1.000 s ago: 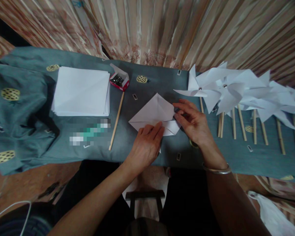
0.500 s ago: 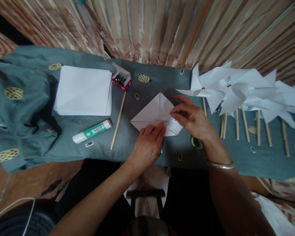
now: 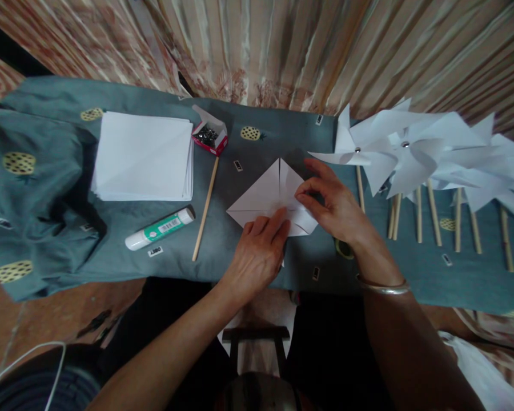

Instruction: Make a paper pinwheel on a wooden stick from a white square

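A square of white paper (image 3: pixel 257 197) lies turned like a diamond on the cloth, with slits or creases running in from its corners towards the middle. My left hand (image 3: pixel 259 248) rests flat across its lower part, fingers stretched and pressing near the centre. On the right side, my right hand (image 3: pixel 325 200) pinches the paper's edge between thumb and forefinger, its other fingers curled loosely. A silver bangle (image 3: pixel 383 287) circles the right wrist. Just below that hand sits a roll of tape (image 3: pixel 344 249), partly covered by it.
Left of the paper are a wooden stick (image 3: pixel 205 211), an open red box of metal pins (image 3: pixel 209 134), a glue stick (image 3: pixel 160 228) and a paper stack (image 3: pixel 143 157). Several white paper pinwheels (image 3: pixel 424 151) on sticks lie at the right. A striped curtain (image 3: pixel 257 51) hangs behind.
The view has shifted slightly, and the pinwheels appear a little further right. Both hands keep nearly the same places on the paper.
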`<move>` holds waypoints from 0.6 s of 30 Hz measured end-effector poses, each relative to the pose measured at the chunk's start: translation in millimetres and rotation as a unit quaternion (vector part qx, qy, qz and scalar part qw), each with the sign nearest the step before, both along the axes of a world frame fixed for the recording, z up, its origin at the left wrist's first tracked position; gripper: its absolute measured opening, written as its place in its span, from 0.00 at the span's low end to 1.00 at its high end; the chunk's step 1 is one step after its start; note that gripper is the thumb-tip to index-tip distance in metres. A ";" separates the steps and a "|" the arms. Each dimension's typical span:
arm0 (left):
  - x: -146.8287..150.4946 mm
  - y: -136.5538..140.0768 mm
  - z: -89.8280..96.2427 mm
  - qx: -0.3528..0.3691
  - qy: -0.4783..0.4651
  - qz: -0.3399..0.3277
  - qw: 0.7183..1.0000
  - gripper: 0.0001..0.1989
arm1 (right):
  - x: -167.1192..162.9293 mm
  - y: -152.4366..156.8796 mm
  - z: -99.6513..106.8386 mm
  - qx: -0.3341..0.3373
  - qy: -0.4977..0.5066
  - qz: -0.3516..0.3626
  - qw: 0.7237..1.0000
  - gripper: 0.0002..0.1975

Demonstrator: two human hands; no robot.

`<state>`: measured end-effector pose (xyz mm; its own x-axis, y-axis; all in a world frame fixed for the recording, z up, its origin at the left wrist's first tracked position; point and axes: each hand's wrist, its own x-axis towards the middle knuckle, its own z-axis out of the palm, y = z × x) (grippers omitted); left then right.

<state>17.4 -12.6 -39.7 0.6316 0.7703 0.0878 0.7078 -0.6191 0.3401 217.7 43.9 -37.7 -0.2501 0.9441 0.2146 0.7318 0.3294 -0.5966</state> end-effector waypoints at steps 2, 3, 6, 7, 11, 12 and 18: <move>-0.2 0.0 -0.7 -0.003 -0.001 0.002 1.000 0.19 | 1.6 0.6 -0.1 0.000 0.001 -0.002 1.000 0.04; -0.3 0.0 -0.9 -0.006 -0.002 0.002 1.000 0.19 | 2.4 1.0 -0.2 -0.002 0.003 -0.002 1.000 0.03; -0.3 0.2 -0.3 -0.013 -0.004 0.000 1.000 0.19 | 4.1 1.9 -1.0 -0.015 0.012 0.000 1.000 0.03; -0.3 0.3 0.0 -0.014 -0.005 0.001 1.000 0.19 | 4.1 2.1 -1.4 -0.020 0.014 -0.001 1.000 0.03; 0.2 0.4 1.0 -0.016 -0.009 0.004 1.000 0.18 | 1.3 2.0 -2.8 -0.024 0.007 -0.006 1.000 0.04; 0.3 0.4 1.0 -0.017 -0.009 0.004 1.000 0.19 | 0.4 1.9 -3.0 -0.023 0.003 -0.006 1.000 0.04; 0.9 0.7 0.3 -0.006 0.004 0.003 1.000 0.18 | -2.0 2.5 -2.9 -0.027 0.003 -0.004 1.000 0.04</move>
